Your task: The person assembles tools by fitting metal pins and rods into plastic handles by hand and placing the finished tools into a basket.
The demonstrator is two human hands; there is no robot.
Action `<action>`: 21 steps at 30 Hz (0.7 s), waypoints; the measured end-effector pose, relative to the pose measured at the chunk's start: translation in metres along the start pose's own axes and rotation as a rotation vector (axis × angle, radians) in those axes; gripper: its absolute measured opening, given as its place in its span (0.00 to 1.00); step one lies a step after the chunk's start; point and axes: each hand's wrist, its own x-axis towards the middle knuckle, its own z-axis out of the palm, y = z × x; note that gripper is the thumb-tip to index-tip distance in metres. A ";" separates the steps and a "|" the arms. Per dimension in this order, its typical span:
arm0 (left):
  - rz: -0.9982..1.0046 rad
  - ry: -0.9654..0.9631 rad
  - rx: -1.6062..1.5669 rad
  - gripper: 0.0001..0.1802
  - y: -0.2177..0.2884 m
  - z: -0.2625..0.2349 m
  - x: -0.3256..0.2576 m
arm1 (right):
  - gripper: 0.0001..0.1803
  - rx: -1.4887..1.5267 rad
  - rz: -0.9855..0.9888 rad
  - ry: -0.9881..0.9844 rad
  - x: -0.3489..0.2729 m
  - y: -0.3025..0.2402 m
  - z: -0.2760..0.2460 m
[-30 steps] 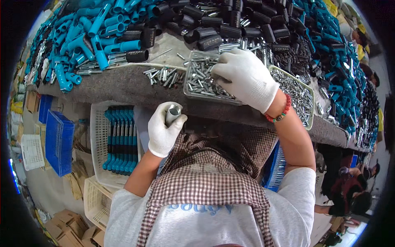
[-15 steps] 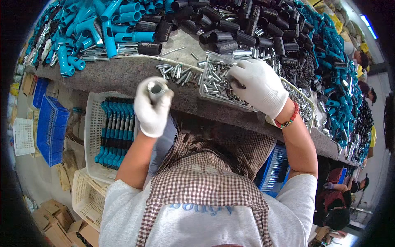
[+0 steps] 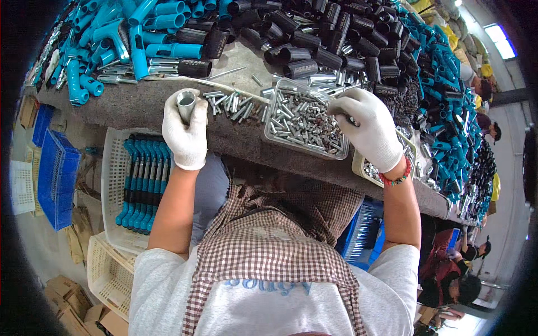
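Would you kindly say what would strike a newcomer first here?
Probably the glossy teal tubular parts heaped at upper left and the black cylindrical sleeves piled at top centre. Below them, the white-gloved left hand holds a silvery metal tube; the white-gloved right hand hovers by a clear plastic box of silvery pins.

Silver tube (image 3: 185,112) in left hand (image 3: 185,135), open end up.

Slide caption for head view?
White-gloved left hand holds hollow silver metal tube; white-gloved right hand at clear rectangular plastic tray.
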 end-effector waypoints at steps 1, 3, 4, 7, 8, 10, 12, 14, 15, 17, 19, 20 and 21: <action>-0.003 0.000 -0.022 0.08 0.001 0.001 0.000 | 0.06 0.005 0.002 -0.006 0.000 -0.003 0.000; 0.012 -0.003 0.003 0.09 -0.001 0.000 -0.001 | 0.07 0.009 -0.018 -0.024 0.001 -0.004 0.002; 0.031 -0.008 0.030 0.09 -0.002 0.000 -0.001 | 0.07 0.016 -0.036 -0.037 0.002 -0.005 0.004; 0.036 -0.001 0.043 0.09 -0.005 0.000 -0.002 | 0.08 -0.017 -0.078 -0.065 0.006 -0.009 0.006; 0.034 -0.001 0.044 0.09 -0.005 0.000 -0.002 | 0.07 -0.055 -0.105 -0.083 0.007 -0.010 0.006; 0.042 -0.007 0.014 0.08 -0.004 0.001 -0.001 | 0.07 -0.079 -0.128 -0.102 0.008 -0.010 0.004; 0.033 -0.009 0.012 0.08 -0.003 0.000 -0.002 | 0.07 -0.104 -0.152 -0.120 0.009 -0.009 0.004; 0.026 -0.010 0.010 0.08 -0.003 -0.001 -0.002 | 0.09 -0.101 -0.139 -0.103 0.009 -0.008 0.006; 0.026 -0.014 0.005 0.08 -0.003 -0.001 -0.002 | 0.09 -0.103 -0.139 -0.105 0.007 -0.007 0.005; 0.024 -0.017 -0.002 0.08 -0.002 -0.001 -0.003 | 0.10 -0.015 0.055 -0.041 0.000 -0.004 0.001; 0.033 -0.015 0.022 0.08 -0.001 0.000 -0.001 | 0.11 0.012 0.086 -0.021 -0.004 -0.005 -0.005; 0.032 -0.015 0.022 0.08 -0.002 -0.001 -0.002 | 0.12 0.039 0.116 -0.001 -0.005 -0.006 -0.007; 0.036 -0.015 0.021 0.09 -0.005 -0.001 -0.002 | 0.11 0.009 0.086 0.001 -0.004 -0.007 -0.009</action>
